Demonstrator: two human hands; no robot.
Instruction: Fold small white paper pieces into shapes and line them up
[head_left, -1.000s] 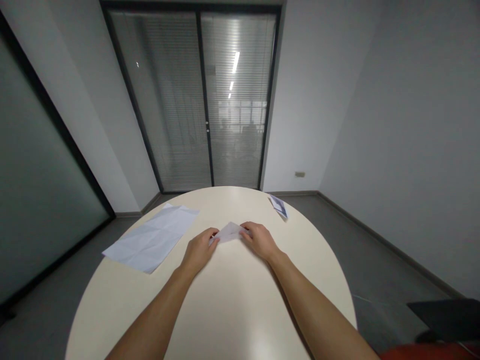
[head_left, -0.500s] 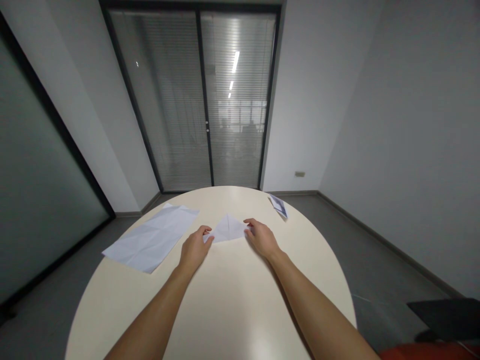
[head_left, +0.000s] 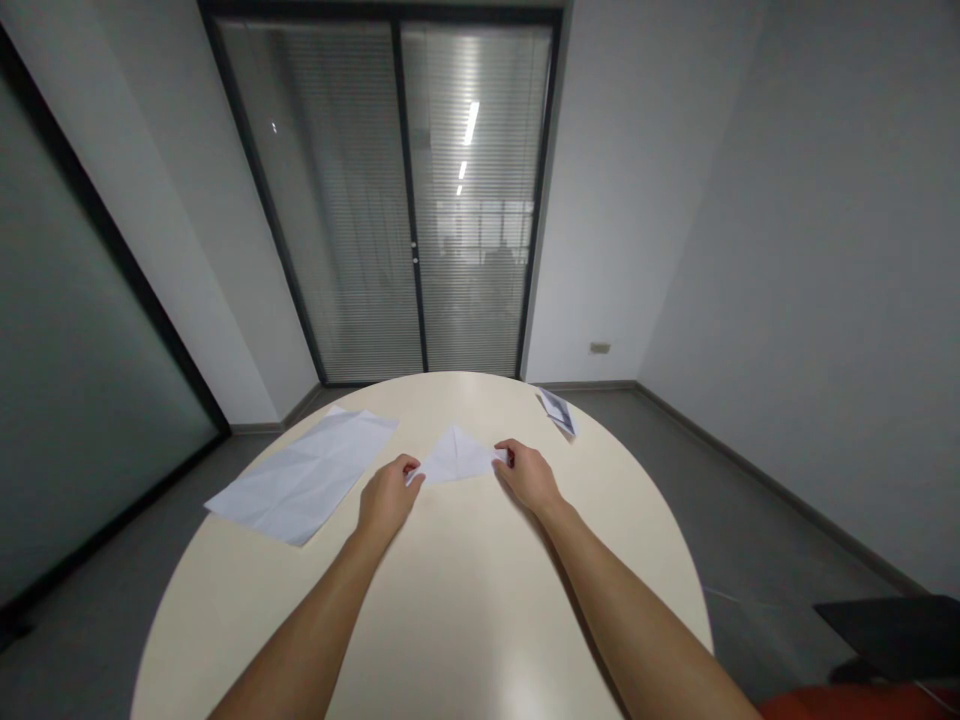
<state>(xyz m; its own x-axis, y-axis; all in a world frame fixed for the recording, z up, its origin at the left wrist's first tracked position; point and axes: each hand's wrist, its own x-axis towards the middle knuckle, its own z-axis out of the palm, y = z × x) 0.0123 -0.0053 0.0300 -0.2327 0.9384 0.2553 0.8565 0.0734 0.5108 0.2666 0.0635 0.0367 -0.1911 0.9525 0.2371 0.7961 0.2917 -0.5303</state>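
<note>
A white sheet of paper folded into a triangle point(head_left: 456, 456) lies in the middle of the table, its peak pointing away from me and a crease running down from it. At its left corner, my left hand point(head_left: 388, 492) pinches the paper between thumb and fingers. My right hand point(head_left: 529, 476) has the right corner in a similar pinch, with a bit of paper showing at the fingertips. Both hands rest low, close to the tabletop.
A larger creased white sheet point(head_left: 307, 475) lies flat on the left of the round cream table point(head_left: 450, 600). Near the far right edge sits a folded printed paper point(head_left: 557, 412). Beyond are a glass door with blinds point(head_left: 360, 250) and a dark object point(head_left: 892, 635) at lower right.
Both hands have shifted slightly, the right one a little to the right, and its fingers have closed more on the paper's corner. The folded paper has moved very slightly left.
</note>
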